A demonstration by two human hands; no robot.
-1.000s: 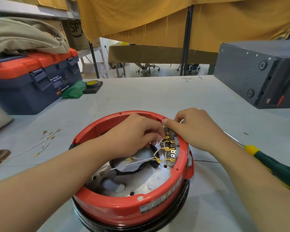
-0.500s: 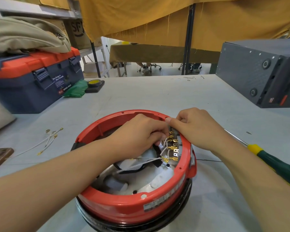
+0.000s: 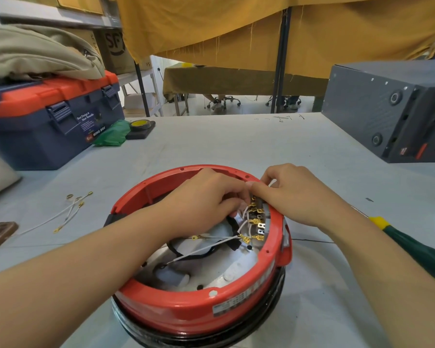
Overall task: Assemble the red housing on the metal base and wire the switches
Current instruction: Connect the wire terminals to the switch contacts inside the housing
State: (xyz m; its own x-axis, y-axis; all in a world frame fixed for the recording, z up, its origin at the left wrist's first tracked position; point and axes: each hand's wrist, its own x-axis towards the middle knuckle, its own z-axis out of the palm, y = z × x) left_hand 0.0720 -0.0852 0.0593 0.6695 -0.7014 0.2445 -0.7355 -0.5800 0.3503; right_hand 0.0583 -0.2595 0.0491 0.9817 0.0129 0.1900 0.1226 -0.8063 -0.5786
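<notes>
- So the red housing (image 3: 186, 307) is already sitting on the metal base (image 3: 239, 270); looks to me like we're deep in the wiring part now.
- Left hand (image 3: 206, 197) reaches down inside the ring, fingers curled in tight around a white wire (image 3: 245, 212) end. Can't see the actual pinch, the knuckles hide it.
- Right hand (image 3: 294, 194) comes over the far-right rim, fingers bunched, pinching what seems to be another bit of white wire right at the rim.
- The switch terminals (image 3: 258, 217) sit just below both sets of fingertips, touching or near enough. The row runs along the inner wall, away from the fingers and back toward the person.
- Both hands are about equally close; left is the one inside, so I'd guess it does the pushing.
- Spare wires (image 3: 68, 209) lie well off beyond the left hand, and the screwdriver (image 3: 412, 247) is tucked behind the right forearm.
</notes>
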